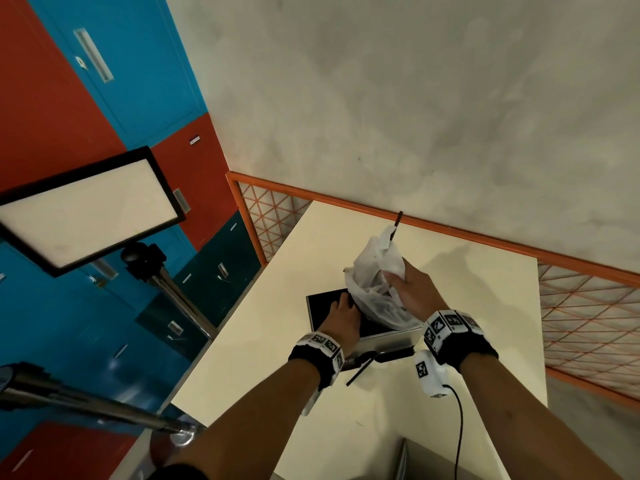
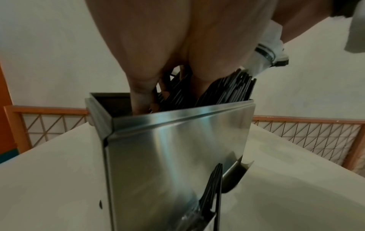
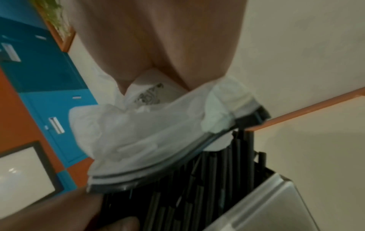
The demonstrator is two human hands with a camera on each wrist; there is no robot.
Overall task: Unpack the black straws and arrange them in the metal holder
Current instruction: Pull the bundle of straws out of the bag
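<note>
The metal holder (image 1: 384, 341) stands on the cream table (image 1: 263, 362), its steel front filling the left wrist view (image 2: 177, 148). Over its open top my right hand (image 1: 401, 285) grips a crumpled white plastic bag (image 1: 372, 271), mouth tilted down. Black straws (image 3: 197, 195) spill from the bag (image 3: 148, 132) into the holder (image 3: 276, 206). My left hand (image 1: 344, 304) reaches into the holder, thumb and fingers (image 2: 141, 93) pinching a bunch of straws (image 2: 227, 90). One straw (image 1: 398, 221) pokes out of the bag's top. Another straw (image 1: 362, 370) lies at the holder's base.
A lit panel (image 1: 86, 209) on a tripod stands left of the table, in front of blue and red lockers (image 1: 131, 81). An orange mesh fence (image 1: 588, 306) borders the table's far and right sides. A metal edge (image 1: 403, 459) and a black cable (image 1: 459, 424) lie near me.
</note>
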